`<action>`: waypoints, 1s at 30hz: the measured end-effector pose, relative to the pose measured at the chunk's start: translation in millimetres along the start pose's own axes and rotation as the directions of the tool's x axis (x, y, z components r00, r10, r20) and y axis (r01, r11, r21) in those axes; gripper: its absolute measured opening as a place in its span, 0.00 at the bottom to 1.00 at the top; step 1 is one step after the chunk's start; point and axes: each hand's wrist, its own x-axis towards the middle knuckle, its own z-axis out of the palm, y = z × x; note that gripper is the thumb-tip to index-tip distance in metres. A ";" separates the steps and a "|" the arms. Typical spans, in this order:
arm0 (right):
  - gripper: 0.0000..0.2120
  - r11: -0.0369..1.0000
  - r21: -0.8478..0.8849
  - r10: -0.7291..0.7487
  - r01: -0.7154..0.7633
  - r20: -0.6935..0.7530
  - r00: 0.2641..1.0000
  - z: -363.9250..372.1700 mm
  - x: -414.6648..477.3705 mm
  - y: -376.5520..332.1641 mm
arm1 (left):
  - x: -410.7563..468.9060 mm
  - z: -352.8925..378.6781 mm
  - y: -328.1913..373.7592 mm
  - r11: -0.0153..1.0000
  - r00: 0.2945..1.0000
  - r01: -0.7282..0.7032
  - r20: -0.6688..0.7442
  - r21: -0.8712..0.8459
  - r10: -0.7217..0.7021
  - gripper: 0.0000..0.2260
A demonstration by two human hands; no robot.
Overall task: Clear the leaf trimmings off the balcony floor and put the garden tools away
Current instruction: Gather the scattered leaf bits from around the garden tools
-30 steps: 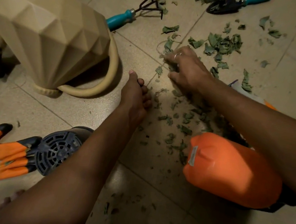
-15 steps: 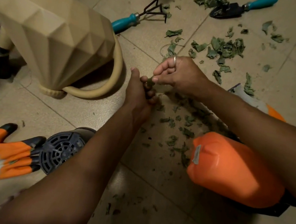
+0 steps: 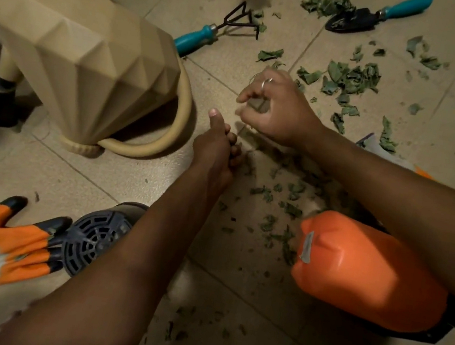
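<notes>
Right hand (image 3: 277, 111) has lifted clear of left hand (image 3: 216, 149), its grip pinching a leaf scrap (image 3: 256, 106). Left grip curled, thumb up, contents indiscernible. Leaf trimmings (image 3: 351, 78) litter the floor (image 3: 99, 182), far right and between the arms. Trowel (image 3: 376, 14) far right; hand rake (image 3: 200, 36) far centre.

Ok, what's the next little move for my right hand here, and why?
Probably lower the right hand to the left hand and tuck in the leaf scrap it pinches. The left hand's fingers are curled just beside it, seemingly around gathered bits, and a thick pile of leaf trimmings lies on the floor beyond, so the right hand needs freeing first.
</notes>
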 end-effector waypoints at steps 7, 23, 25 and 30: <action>0.32 0.925 -0.318 0.244 -0.208 0.074 0.967 8.5 25.6 30.6 | 3.0 -3.9 6.2 0.998 0.998 0.051 0.032 -0.034 -0.050 0.23; 0.11 0.733 0.539 0.373 -0.416 0.194 0.907 -5.3 5.5 -14.2 | 7.1 -4.3 12.0 0.994 0.997 0.082 -0.007 -0.076 -0.083 0.19; 0.10 0.705 0.577 0.332 -0.413 0.246 0.911 -5.6 1.1 -23.0 | 5.9 -2.5 12.3 0.992 0.996 0.090 0.002 -0.086 -0.090 0.21; 0.06 0.706 0.593 0.211 -0.387 0.345 0.914 3.2 -8.4 -37.4 | 4.4 3.4 12.0 0.990 0.983 0.070 0.179 -0.119 -0.048 0.38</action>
